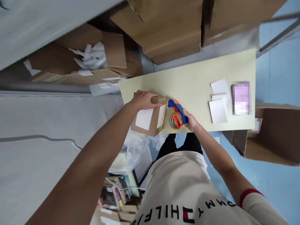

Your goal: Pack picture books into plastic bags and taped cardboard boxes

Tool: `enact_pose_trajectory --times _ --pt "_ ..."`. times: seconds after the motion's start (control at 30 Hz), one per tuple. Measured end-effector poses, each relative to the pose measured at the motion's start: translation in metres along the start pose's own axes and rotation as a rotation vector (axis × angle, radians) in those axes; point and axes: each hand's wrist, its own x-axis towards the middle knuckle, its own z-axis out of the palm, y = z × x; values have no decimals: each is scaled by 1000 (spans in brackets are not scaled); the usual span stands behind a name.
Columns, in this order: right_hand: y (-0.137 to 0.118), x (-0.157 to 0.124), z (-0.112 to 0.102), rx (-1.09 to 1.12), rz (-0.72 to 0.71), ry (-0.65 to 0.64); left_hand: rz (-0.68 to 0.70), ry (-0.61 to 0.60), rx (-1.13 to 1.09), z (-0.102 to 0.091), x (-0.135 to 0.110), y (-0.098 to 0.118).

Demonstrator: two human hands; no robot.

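Note:
A small brown cardboard box (152, 120) lies near the left end of the cream table (194, 84), with white labels on two faces and clear tape along its right end. My left hand (145, 99) holds the box from its far side, fingers curved over it and fingertips at the edge by the taped end. Just to the right, my right hand (191, 121) is wrapped round the handle of a blue and orange tape dispenser (180, 108). The dispenser's blue head is close to the box's right end; I cannot tell whether they touch. My right fingertips are partly hidden behind the handle.
White paper pieces (219, 103) lie on the table's right part, beside a pixelated pink item (241, 97). Large cartons (173, 37) stand behind. An open carton (114, 50) holds white material. Another open box (276, 137) is at right. Plastic bags (136, 153) hang below the table's left end.

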Motion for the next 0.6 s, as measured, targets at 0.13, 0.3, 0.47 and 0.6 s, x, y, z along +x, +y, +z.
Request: enact_pose_trajectory --times 0.13,0.3,0.47,0.6 --pt "-44 15 17 -241 22 -51 -101 361 -186 17 -13 4" --pt "-58 18 29 -529 -83 26 -46 402 -219 27 -26 7" --pt "-52 23 25 -769 -55 -50 131 289 -142 26 -34 -13" --pt "-34 32 24 -782 -187 -110 78 349 -146 33 -35 -13"
